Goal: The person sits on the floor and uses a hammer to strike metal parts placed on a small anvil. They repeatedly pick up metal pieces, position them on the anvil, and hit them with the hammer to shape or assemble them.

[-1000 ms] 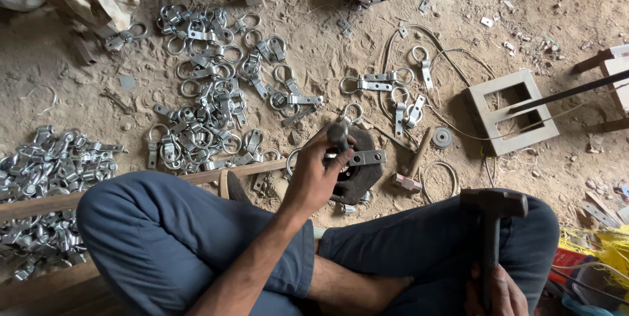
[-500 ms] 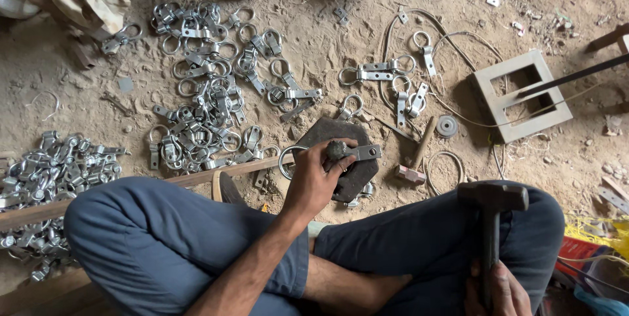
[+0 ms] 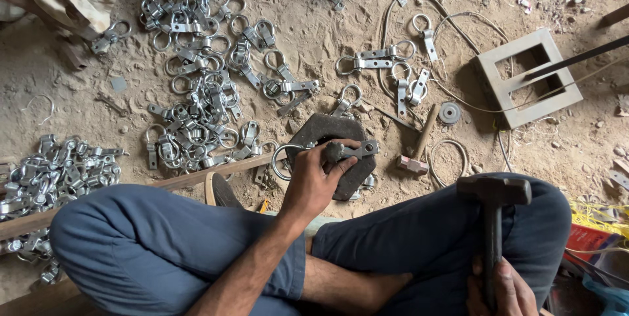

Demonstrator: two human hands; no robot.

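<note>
Visibly two hammers, one anvil block.

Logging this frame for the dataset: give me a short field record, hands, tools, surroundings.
left hand: holds a metal ring clamp on a dark iron block
right hand: grips a hammer, head up over the knee
posture: seated cross-legged on sandy ground
nearby: small mallet, pile of ring clamps, square frame
</note>
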